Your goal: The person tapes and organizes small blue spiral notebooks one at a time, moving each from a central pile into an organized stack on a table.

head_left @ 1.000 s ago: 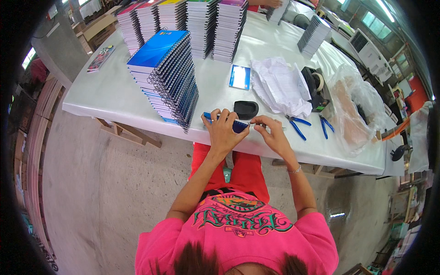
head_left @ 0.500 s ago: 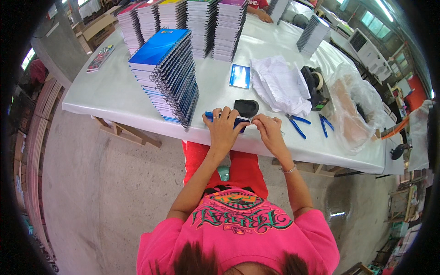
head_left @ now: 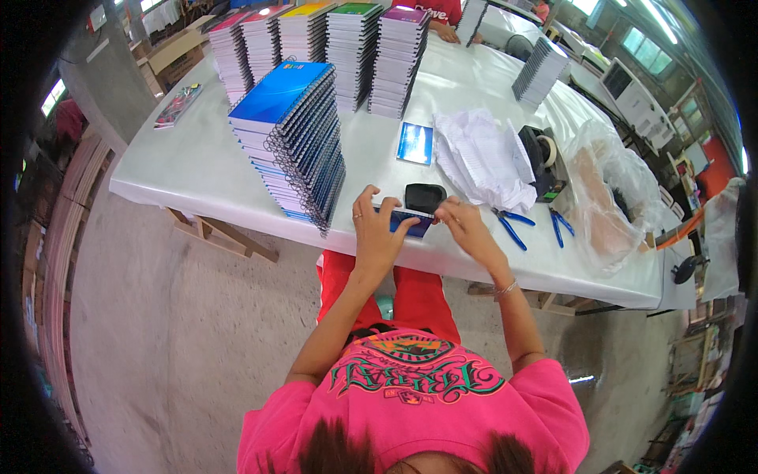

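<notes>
At the table's near edge, my left hand (head_left: 374, 235) grips a small blue notebook (head_left: 416, 225), fingers on its far side and thumb across its cover. My right hand (head_left: 470, 231) is at the notebook's right end, fingers pinched together; whatever is between them is too small to tell. Just beyond the notebook sits a shallow black dish (head_left: 425, 197), its contents unclear. Farther back lies a small blue-covered booklet (head_left: 415, 143). Right of my right hand are blue-handled pliers (head_left: 513, 228) and a second blue-handled pair (head_left: 561, 227).
A tall stack of blue spiral notebooks (head_left: 288, 146) stands left of my hands, with stacks in other colours (head_left: 351, 59) behind. Crumpled lined paper (head_left: 483, 162), a black tape dispenser (head_left: 543, 162) and a clear plastic bag (head_left: 604, 197) are rightward. Another person's hand (head_left: 448, 34) shows at the far side.
My left hand has shifted its hold on the small notebook, showing more of its cover. My right hand has moved slightly and stays at the notebook's right end.
</notes>
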### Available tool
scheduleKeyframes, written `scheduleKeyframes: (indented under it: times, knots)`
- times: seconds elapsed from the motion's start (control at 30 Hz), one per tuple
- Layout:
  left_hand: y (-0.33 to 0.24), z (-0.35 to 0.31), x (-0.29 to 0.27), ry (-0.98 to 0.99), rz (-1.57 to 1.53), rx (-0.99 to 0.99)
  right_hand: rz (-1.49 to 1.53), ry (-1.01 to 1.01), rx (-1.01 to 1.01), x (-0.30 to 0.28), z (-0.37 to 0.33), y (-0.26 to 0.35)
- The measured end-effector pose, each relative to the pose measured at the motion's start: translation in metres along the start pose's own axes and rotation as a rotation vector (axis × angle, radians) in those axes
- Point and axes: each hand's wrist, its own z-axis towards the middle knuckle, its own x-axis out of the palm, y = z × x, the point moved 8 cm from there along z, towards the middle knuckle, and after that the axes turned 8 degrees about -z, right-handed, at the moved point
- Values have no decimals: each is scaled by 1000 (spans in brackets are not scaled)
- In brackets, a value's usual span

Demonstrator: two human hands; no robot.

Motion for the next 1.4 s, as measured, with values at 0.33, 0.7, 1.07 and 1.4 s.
scheduleKeyframes:
  times: [0.33, 0.7, 1.07, 1.4]
  knots:
    - [27, -11, 8, 18, -238, -154, 27, 139, -79, 35, 40, -29]
    - [56, 31, 17, 160, -421, -36, 282, 57, -70, 41, 25, -35]
    - [65, 31, 24, 169, -425, -34, 808, 457, 332, -1, 14, -34]
    - [63, 35, 26, 189, -405, -52, 1159, 299, 455, 13, -9, -33]
